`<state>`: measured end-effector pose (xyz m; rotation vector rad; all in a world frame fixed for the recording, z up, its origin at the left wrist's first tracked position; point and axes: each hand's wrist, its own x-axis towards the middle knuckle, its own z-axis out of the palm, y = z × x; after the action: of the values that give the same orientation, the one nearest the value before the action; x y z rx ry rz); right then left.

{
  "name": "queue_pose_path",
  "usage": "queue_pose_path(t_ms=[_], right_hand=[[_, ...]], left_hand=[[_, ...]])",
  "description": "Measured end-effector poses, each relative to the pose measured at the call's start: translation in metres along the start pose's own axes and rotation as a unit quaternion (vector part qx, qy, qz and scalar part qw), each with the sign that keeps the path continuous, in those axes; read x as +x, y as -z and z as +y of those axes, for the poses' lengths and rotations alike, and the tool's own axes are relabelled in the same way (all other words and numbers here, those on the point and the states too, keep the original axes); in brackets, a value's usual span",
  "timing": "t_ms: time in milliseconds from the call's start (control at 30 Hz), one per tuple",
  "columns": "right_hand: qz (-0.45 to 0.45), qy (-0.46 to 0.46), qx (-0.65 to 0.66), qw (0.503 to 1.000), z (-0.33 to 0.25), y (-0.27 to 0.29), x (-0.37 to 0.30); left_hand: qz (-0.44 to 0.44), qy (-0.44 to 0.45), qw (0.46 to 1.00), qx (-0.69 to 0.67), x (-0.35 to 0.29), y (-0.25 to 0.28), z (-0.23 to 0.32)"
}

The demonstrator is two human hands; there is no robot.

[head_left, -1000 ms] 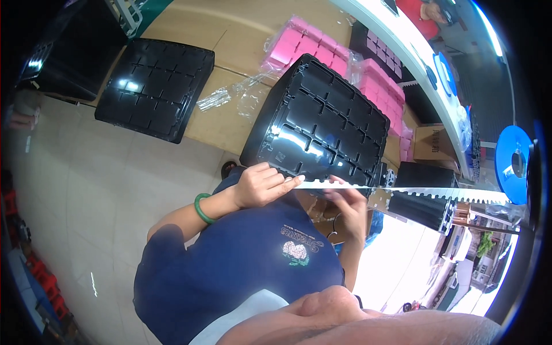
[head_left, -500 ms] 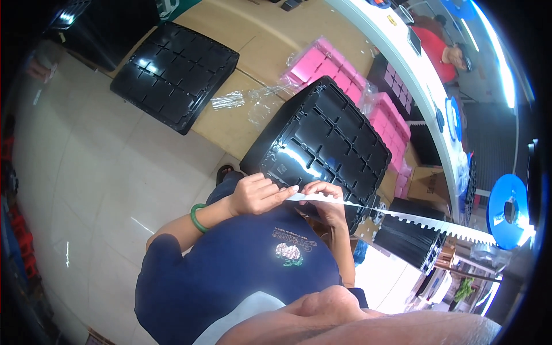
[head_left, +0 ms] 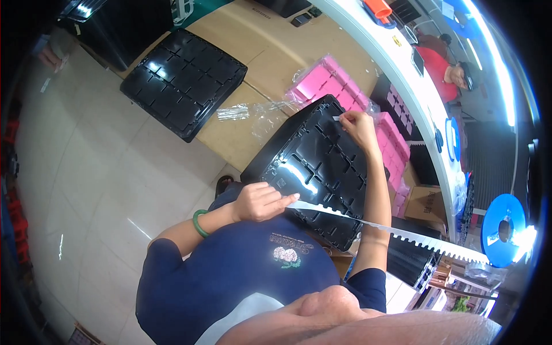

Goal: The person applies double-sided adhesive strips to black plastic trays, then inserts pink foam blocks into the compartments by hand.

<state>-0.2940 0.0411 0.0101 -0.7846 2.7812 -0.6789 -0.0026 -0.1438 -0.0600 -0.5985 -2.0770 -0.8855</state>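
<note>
My left hand (head_left: 260,201) is closed, thumb and fingers pinching the end of a white label strip (head_left: 313,206) in front of my belly. The strip runs taut to the right toward a blue reel (head_left: 494,217); small pieces stick out along its edge. My right hand (head_left: 361,131) reaches over the far part of a stack of black plastic trays (head_left: 328,138). Its fingertips pinch a small white label (head_left: 336,118) just above the top tray's surface; whether it touches the tray, I cannot tell.
Another black tray (head_left: 184,80) lies on the brown cardboard surface (head_left: 230,144) at the far left. Clear plastic wrap (head_left: 233,112) and pink foam trays (head_left: 333,80) lie beyond the stack. A white curved bench (head_left: 368,52) runs along the right, a person in red (head_left: 434,69) behind it.
My right hand has moved from the strip, away from my body, to the tray's far part with a small label in its fingers. My left hand still grips the strip.
</note>
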Motion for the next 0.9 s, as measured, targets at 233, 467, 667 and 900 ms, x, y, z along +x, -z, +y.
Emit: queue_pose_path(t_ms=[233,467,667,900], right_hand=[[0.02,0.064,-0.111,0.992,0.014,-0.014,0.035],[-0.036,-0.016,-0.022,0.999,0.011,-0.008,0.038],[-0.043,-0.062,0.115,0.99,0.015,0.002,0.025],[-0.017,-0.009,0.022,1.0,0.02,-0.006,0.016]], left_hand=[[-0.012,0.01,1.0,-0.02,-0.005,-0.005,-0.006],[-0.012,0.011,1.0,-0.026,-0.006,-0.007,-0.011],[-0.016,0.024,0.999,-0.043,-0.006,-0.009,-0.013],[-0.02,0.028,0.998,-0.05,-0.007,-0.01,-0.014]])
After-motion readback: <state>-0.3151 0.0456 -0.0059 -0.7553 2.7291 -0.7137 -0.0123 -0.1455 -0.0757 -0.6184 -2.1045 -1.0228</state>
